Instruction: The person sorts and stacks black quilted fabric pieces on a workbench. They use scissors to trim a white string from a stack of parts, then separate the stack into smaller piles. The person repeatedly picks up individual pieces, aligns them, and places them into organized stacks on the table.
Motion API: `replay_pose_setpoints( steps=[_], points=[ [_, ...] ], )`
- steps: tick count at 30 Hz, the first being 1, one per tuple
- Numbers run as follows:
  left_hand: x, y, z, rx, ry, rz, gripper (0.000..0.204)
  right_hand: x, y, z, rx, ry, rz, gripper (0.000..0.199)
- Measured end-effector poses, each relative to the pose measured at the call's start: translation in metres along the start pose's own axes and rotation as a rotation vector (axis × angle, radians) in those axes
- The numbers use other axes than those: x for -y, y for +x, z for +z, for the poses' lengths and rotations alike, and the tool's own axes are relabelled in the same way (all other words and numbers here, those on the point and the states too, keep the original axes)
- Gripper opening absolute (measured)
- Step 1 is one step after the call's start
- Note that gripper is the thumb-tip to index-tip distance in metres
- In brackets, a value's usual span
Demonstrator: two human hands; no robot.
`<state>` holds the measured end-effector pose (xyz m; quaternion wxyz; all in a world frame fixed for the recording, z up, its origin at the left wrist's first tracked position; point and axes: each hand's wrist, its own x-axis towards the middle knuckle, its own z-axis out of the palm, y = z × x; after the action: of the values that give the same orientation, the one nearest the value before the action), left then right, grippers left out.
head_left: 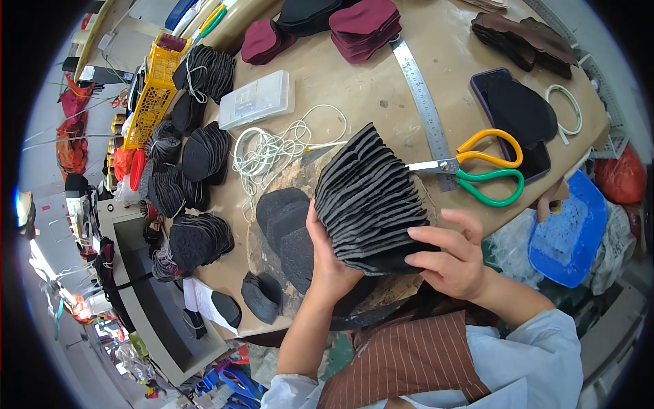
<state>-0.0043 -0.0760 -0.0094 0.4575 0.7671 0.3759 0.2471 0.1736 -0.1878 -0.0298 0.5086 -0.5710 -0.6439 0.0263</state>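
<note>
A thick stack of black fabric pieces, fanned so its layered edges show, is held up over the table's near edge. My left hand grips it from the lower left, palm beneath, most fingers hidden behind it. On the right end, my right hand presses its fingertips against the lower layers, index finger raised. Just right of the stack lie scissors with one orange and one green handle, blades partly behind the stack. More loose black pieces rest to its left on a worn round board.
Tied black bundles line the table's left side near a yellow crate. A clear plastic box, tangled white cord, a steel ruler, maroon stacks and a phone lie farther back. A blue basin is at right.
</note>
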Motion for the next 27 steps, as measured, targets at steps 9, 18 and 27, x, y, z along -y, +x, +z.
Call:
replay_pose_setpoints(
  steps=[9,18,27],
  points=[
    [0.003,-0.001,-0.002,0.018,0.059,-0.002,0.120,-0.002,-0.010,0.008,-0.017,0.077,0.009,0.032],
    [0.001,-0.002,-0.002,0.022,0.049,-0.022,0.118,0.005,0.002,0.009,-0.012,-0.050,0.139,0.039],
    [0.001,-0.001,-0.002,0.030,0.053,-0.017,0.118,0.000,-0.002,0.013,-0.028,0.113,0.154,0.054]
  ],
)
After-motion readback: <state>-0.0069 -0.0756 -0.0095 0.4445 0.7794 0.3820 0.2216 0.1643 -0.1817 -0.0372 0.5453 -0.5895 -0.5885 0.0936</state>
